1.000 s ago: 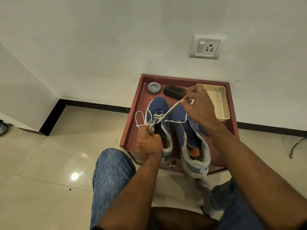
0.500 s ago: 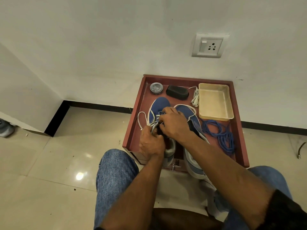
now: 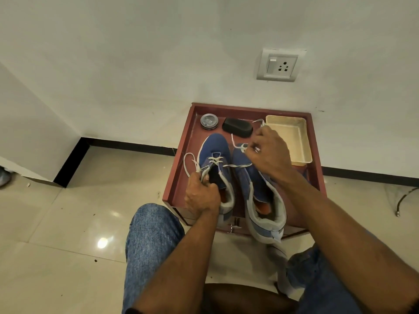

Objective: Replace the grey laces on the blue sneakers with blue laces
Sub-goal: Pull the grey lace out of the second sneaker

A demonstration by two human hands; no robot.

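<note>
The blue sneakers [image 3: 229, 177] stood side by side on the red tray [image 3: 181, 177]. The left hand [image 3: 201, 196] gripped the left shoe's collar, while the right hand [image 3: 269, 152] pinched the grey lace [image 3: 235, 165], drawn taut from its eyelets.

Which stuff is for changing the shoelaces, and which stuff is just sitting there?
For the job: left sneaker, right sneaker, grey lace, left hand, right hand.

Just sitting there: round tin, black brush, cream tray.
</note>
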